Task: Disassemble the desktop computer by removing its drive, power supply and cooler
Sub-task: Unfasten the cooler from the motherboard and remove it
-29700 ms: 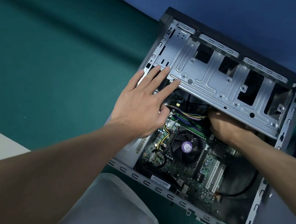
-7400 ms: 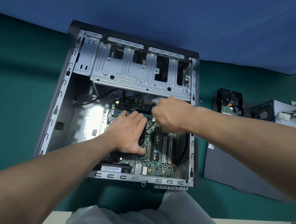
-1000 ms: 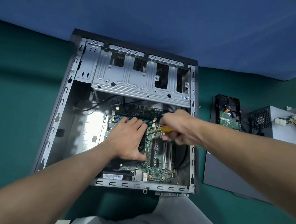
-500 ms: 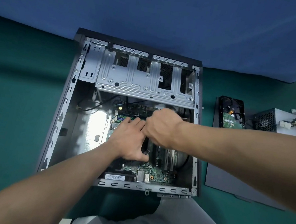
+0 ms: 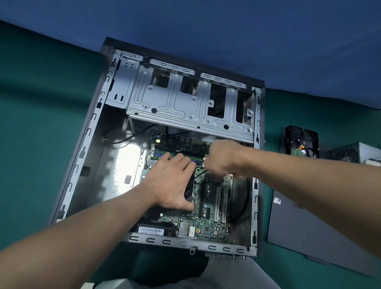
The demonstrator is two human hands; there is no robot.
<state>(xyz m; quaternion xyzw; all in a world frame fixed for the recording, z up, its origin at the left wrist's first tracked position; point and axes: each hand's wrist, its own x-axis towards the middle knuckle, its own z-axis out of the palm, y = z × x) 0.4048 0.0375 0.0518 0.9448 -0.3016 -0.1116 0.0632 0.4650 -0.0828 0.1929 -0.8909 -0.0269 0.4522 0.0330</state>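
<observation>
Open case [image 5: 81, 154] lies on the green table [image 5: 15, 145]. Left hand [image 5: 170, 183] lies flat over the cooler [image 5: 189, 190], hiding most of it. Right hand [image 5: 224, 158], just beside, grips a screwdriver [image 5: 200, 173] over the motherboard [image 5: 209, 229]. Beyond: drive cage [image 5: 189, 110]. Outside, right: side panel [image 5: 313, 231], drive [image 5: 302, 142], power supply [image 5: 362, 155].

Green motherboard [image 5: 207, 229], silver drive cage [image 5: 173, 103], teal tablecloth [image 5: 30, 123], blue backdrop [image 5: 202, 12], dark grey panel [image 5: 306, 232]

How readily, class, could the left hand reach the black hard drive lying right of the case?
Probably not readily: the left hand rests inside the grey metal case, and the right forearm and case wall lie between it and the black hard drive.
</observation>
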